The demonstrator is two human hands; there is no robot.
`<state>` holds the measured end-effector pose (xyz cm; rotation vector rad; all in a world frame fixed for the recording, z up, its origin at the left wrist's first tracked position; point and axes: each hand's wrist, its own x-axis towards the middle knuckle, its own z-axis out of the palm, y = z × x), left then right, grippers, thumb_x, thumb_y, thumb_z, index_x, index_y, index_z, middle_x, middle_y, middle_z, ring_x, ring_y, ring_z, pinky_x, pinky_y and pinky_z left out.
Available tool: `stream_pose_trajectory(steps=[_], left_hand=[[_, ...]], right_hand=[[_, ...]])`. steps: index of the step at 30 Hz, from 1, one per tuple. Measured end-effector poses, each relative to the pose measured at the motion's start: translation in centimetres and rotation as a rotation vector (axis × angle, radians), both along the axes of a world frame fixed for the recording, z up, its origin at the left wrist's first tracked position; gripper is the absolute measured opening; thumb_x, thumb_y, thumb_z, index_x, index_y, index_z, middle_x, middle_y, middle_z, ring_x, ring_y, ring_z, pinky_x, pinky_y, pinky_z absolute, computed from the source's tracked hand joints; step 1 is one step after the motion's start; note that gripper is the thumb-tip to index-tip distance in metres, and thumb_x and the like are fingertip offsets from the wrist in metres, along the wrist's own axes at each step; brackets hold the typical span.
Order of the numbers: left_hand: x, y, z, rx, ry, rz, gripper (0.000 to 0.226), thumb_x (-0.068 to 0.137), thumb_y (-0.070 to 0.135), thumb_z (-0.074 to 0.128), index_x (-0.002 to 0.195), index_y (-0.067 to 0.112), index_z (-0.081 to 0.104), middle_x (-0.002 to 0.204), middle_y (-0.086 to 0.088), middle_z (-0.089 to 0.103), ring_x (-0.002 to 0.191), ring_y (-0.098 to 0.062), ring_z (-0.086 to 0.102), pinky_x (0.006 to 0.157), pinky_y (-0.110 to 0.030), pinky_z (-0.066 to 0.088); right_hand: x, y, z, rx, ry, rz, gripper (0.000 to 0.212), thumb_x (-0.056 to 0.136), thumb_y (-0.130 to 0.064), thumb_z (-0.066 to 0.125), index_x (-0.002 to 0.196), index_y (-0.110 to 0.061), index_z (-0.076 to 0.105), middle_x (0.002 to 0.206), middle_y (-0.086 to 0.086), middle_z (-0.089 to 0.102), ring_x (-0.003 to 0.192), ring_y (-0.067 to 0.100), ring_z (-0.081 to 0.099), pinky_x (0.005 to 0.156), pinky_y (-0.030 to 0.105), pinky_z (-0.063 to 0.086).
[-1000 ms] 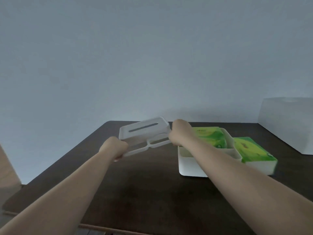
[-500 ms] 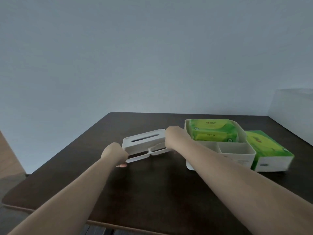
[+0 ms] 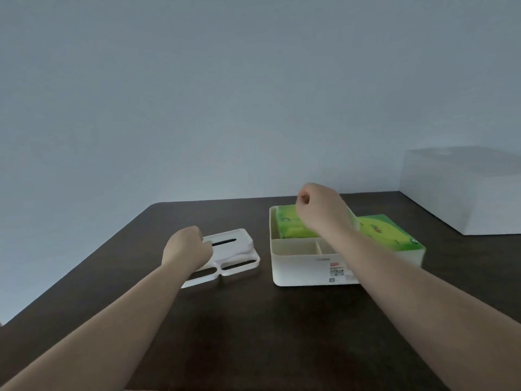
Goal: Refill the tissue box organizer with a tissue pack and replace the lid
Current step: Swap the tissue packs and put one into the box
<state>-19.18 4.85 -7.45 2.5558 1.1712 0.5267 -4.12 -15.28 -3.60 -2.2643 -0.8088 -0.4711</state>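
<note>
head view: the lid is laid flat on the table, with the left hand curled on its near edge. the right hand, loosely fisted and empty, is held over the tissue pack in the organizer. the pack is judged light and soft, best pinched by its ends.

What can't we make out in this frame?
Head view only:
- Right hand: closed over tissue pack in organizer; grip hidden.
- Left hand covers lid edge; contact unclear.
- Second pack: partly behind forearm.
- Organizer label: too small.
</note>
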Motion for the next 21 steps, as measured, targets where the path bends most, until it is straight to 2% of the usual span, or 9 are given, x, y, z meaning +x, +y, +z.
stream_pose_trajectory(steps=[3, 6, 8, 11, 13, 16, 18, 21], left_hand=[[2.4, -2.6, 1.0, -0.010, -0.095, -0.086, 0.024, 0.090, 0.028, 0.051, 0.103, 0.012, 0.064, 0.102, -0.003, 0.068, 0.088, -0.022, 0.057, 0.074, -0.030, 0.045], [4.2, -5.3, 1.7, -0.051, -0.179, -0.192, 0.027, 0.090, 0.031, 0.053, 0.111, 0.017, 0.063, 0.110, 0.000, 0.068, 0.103, -0.022, 0.060, 0.082, -0.030, 0.045], [5.4, -6.7, 2.0, -0.080, -0.194, -0.248, 0.032, 0.089, 0.034, 0.052, 0.117, 0.022, 0.060, 0.113, 0.002, 0.068, 0.102, -0.020, 0.060, 0.082, -0.029, 0.044], [7.0, -8.3, 2.2, -0.120, -0.169, -0.290, 0.041, 0.088, 0.045, 0.049, 0.124, 0.027, 0.056, 0.109, 0.003, 0.065, 0.092, -0.017, 0.055, 0.079, -0.029, 0.043], [8.0, -8.9, 2.1, -0.104, -0.104, -0.292, 0.047, 0.087, 0.047, 0.051, 0.130, 0.029, 0.051, 0.114, 0.001, 0.063, 0.101, -0.020, 0.056, 0.081, -0.033, 0.046], [8.9, -9.3, 1.9, 0.053, 0.023, -0.301, 0.057, 0.080, 0.046, 0.058, 0.135, 0.034, 0.045, 0.131, -0.002, 0.052, 0.127, -0.027, 0.039, 0.099, -0.041, 0.040], [9.4, -9.5, 1.9, 0.103, 0.090, -0.355, 0.062, 0.076, 0.048, 0.063, 0.134, 0.035, 0.046, 0.131, -0.001, 0.052, 0.129, -0.026, 0.034, 0.101, -0.042, 0.039], [9.9, -9.6, 1.9, 0.079, 0.127, -0.374, 0.057, 0.071, 0.053, 0.069, 0.124, 0.037, 0.057, 0.121, 0.000, 0.060, 0.127, -0.023, 0.037, 0.096, -0.038, 0.043]], right_hand=[[1.4, -2.8, -0.6, -0.095, 0.066, -0.025, 0.017, 0.088, -0.016, 0.045, 0.090, -0.016, 0.062, 0.089, 0.001, 0.066, 0.077, 0.021, 0.054, 0.062, 0.029, 0.039], [2.0, -4.8, -1.1, -0.096, 0.069, -0.063, 0.019, 0.086, -0.018, 0.048, 0.095, -0.019, 0.065, 0.095, 0.000, 0.066, 0.093, 0.025, 0.056, 0.069, 0.032, 0.040], [2.4, -6.1, -1.3, -0.151, 0.075, -0.151, 0.021, 0.085, -0.025, 0.050, 0.102, -0.024, 0.063, 0.104, 0.002, 0.062, 0.109, 0.029, 0.049, 0.079, 0.042, 0.039], [3.4, -8.0, -1.8, -0.304, 0.220, -0.263, 0.041, 0.084, -0.044, 0.047, 0.122, -0.028, 0.050, 0.123, 0.009, 0.051, 0.123, 0.034, 0.037, 0.094, 0.059, 0.035], [4.3, -9.3, -2.5, -0.321, 0.361, -0.301, 0.058, 0.081, -0.057, 0.043, 0.132, -0.029, 0.041, 0.134, 0.012, 0.044, 0.129, 0.036, 0.031, 0.098, 0.066, 0.029], [5.6, -11.2, -3.8, -0.353, 0.506, -0.326, 0.069, 0.076, -0.059, 0.046, 0.137, -0.029, 0.034, 0.135, 0.013, 0.043, 0.125, 0.037, 0.036, 0.098, 0.062, 0.035], [6.3, -12.0, -4.6, -0.387, 0.537, -0.311, 0.071, 0.077, -0.059, 0.047, 0.139, -0.028, 0.031, 0.135, 0.015, 0.044, 0.120, 0.038, 0.042, 0.097, 0.057, 0.040], [6.8, -12.3, -4.7, -0.429, 0.553, -0.262, 0.084, 0.075, -0.064, 0.054, 0.145, -0.028, 0.023, 0.140, 0.017, 0.040, 0.120, 0.038, 0.045, 0.099, 0.051, 0.043]])
